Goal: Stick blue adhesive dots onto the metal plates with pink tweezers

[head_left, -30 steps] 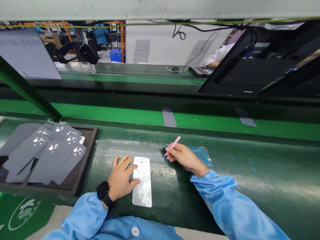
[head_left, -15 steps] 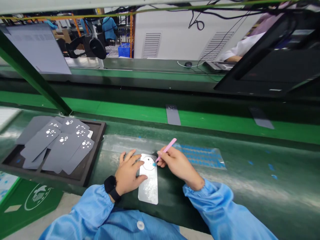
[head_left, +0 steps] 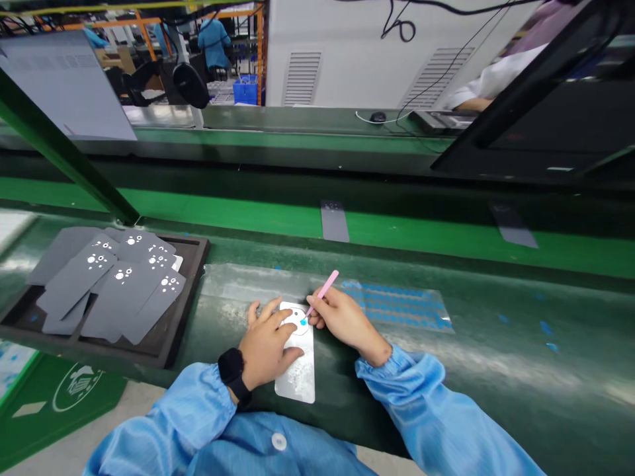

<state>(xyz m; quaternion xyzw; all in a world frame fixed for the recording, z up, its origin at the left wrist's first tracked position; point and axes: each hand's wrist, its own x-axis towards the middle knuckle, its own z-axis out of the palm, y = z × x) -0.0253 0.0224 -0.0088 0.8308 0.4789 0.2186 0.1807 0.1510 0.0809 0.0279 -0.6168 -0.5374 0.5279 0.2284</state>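
Right hand (head_left: 343,320) pinching pink tweezers (head_left: 325,289) at a blue dot (head_left: 303,322), 12-ish o'clock on the silvery plate (head_left: 298,382). Left hand (head_left: 266,347), fingers apart, lies over its 9 o'clock edge.

Pink tool (head_left: 326,287); silvery plate (head_left: 300,375); clear sheet (head_left: 397,305), blue-rowed.
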